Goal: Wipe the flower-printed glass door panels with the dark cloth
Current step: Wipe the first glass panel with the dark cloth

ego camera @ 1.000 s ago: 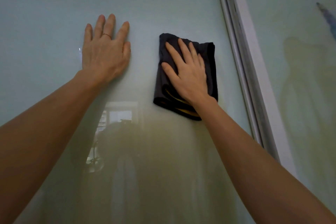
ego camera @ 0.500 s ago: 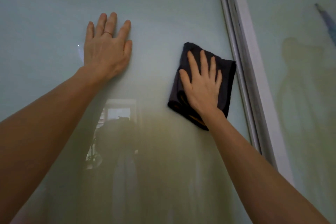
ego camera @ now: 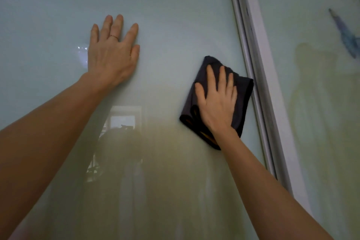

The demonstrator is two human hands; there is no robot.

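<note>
So the folded dark grey cloth (ego camera: 243, 93) is pressed flat against the pale green glossy glass door panel (ego camera: 165, 15), over near that panel's right edge. Its upper right corner is touching, or just about touching, the whitish metal frame strip (ego camera: 259, 64) that runs between the two panels. A bit of orange-yellow edging (ego camera: 206, 135) can be seen in the folds at the bottom of the cloth.

The cloth is pinned to the glass by the right hand (ego camera: 216, 103). The palm is laid on top, with the fingers stretched out straight and slightly spread and pointing up. Nothing is pinched or curled round, it's just flat pressure. The lower left and right parts of the cloth are left sticking out past the hand.

The left hand (ego camera: 112, 54) is planted on the same panel, higher up and well apart from the cloth. It's flat too, with the fingers straight and close together and the thumb held out to the side. A thin ring (ego camera: 114, 37) is worn on one of its fingers.

A bright window (ego camera: 122, 121) is reflected in the glass between the two forearms. On the second glass panel (ego camera: 311, 103), past the frame, part of a blue-purple flower print (ego camera: 344, 33) is visible near the right edge.
</note>
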